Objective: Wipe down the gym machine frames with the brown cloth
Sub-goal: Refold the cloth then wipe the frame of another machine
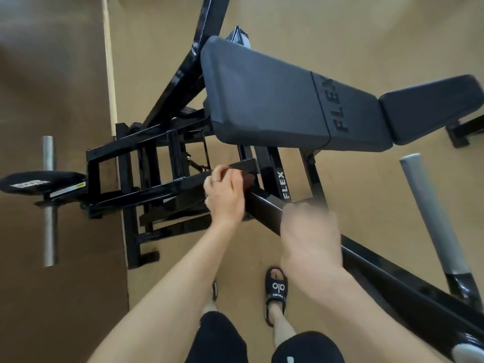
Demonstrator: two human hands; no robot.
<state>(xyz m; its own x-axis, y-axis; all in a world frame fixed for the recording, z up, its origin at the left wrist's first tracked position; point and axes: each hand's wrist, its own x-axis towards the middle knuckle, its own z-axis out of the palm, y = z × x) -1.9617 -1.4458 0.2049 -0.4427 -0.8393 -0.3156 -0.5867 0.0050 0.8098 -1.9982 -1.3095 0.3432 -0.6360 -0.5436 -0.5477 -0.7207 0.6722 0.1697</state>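
Note:
The black gym machine frame (pixel 167 187) stands under a dark padded bench (pixel 264 100). My left hand (pixel 225 197) grips the brown cloth (pixel 248 180) and presses it against a black cross bar of the frame, just below the bench pad. Only a small dark brown patch of cloth shows past my fingers. My right hand (pixel 311 239) is blurred and lies over the long black frame bar (pixel 267 208) that slopes down to the right. Its fingers bend over the bar's top, but the blur hides whether they hold it.
A grey-sleeved handle (pixel 429 208) slants at the right. A steel weight peg (pixel 49 200) and a black plate (pixel 39 180) sit at the left over a darker brown floor strip. My feet in black slides (pixel 276 286) stand on tan flooring below the bar.

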